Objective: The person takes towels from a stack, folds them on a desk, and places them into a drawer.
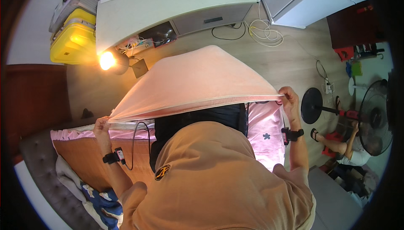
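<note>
A peach-pink cloth (202, 75) is stretched wide in front of my body, its hemmed near edge pulled almost straight. My left hand (101, 128) pinches one corner of that edge, and my right hand (290, 99) grips the opposite end. Beyond the hem the cloth spreads to a blunt point above the floor; whether it is a garment or a cover I cannot tell. Both wrists carry black straps with small devices. Below the cloth I sit on a bed, where a pink patterned sheet (266, 124) shows to the right and a brown mat (82, 155) to the left.
Ahead stands a white-topped desk (157, 4), with a lit lamp (121, 63) near its left end. A yellow case (74, 42) is beside it. Cables (266, 34) lie on the floor. On the right are a standing fan (375, 116) and a seated person (353, 154).
</note>
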The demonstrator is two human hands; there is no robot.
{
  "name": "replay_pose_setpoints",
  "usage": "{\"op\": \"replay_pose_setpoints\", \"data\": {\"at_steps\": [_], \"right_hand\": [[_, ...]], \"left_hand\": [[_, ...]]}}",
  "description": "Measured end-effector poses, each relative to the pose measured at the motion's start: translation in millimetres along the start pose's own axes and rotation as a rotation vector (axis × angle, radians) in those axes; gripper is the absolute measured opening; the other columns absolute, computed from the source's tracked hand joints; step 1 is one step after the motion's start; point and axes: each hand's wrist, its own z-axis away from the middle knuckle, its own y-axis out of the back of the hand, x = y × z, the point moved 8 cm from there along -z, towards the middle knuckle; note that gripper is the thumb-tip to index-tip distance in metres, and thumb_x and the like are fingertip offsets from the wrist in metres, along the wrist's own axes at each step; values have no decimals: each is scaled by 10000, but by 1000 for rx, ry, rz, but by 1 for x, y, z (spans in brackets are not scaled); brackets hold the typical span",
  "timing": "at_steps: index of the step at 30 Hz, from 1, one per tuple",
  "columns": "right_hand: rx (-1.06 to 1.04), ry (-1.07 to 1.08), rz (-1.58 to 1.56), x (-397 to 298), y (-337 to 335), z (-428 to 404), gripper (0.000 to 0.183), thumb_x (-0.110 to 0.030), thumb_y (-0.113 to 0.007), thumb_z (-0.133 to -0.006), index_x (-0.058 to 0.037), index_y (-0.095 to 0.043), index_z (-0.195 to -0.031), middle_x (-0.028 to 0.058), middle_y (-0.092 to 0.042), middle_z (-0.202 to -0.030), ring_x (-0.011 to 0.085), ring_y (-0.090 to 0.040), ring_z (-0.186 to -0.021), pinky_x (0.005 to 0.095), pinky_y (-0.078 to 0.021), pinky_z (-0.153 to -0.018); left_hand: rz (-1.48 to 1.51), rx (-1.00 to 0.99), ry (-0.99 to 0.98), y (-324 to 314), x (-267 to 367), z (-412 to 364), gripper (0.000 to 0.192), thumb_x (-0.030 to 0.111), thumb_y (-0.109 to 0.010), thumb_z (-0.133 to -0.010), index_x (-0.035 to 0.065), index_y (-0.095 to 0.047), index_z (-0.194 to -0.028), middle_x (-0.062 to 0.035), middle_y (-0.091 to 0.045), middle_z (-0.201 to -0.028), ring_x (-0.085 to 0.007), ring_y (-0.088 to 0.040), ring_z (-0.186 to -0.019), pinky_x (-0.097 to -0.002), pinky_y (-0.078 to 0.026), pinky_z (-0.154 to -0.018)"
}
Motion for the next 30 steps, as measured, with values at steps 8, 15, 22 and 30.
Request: {"op": "replay_pose_setpoints", "data": {"at_steps": [8, 15, 22, 30], "right_hand": [[-96, 143, 30, -37, 5, -4, 119, 94, -506, -715, -12, -561, -724, 31, -570, -831, 133, -523, -705, 262, -420, -625], [-334, 57, 169, 9, -36, 35, 262, 197, -478, -660, -30, -545, -772, 54, -517, -776, 167, -510, -688, 278, -429, -631], [-559, 252, 458, -1, -54, 42, 249, 164, -537, -661, -27, -533, -821, 80, -537, -788, 233, -533, -694, 296, -446, -634], [-439, 292, 751, 1, -62, 43, 333, -1, -618, -689, -72, -491, -988, 119, -515, -830, 316, -562, -734, 391, -466, -614]], "left_hand": [[31, 124, -113, 27, 32, 0, 87, 43, -651, -786, 48, -594, -850, -44, -606, -901, -128, -549, -860, -265, -443, -806], [-5, 163, 97, 13, -51, 65, 74, 7, -628, -773, 33, -592, -832, -16, -587, -828, -111, -545, -791, -249, -451, -749], [-3, 71, 178, -11, -37, 62, 81, -6, -595, -786, 16, -608, -863, -18, -603, -832, -125, -555, -800, -252, -434, -783], [-185, -32, 86, -8, -60, 48, 148, -46, -531, -790, 8, -612, -902, -22, -600, -859, -124, -539, -841, -256, -422, -798]]}}
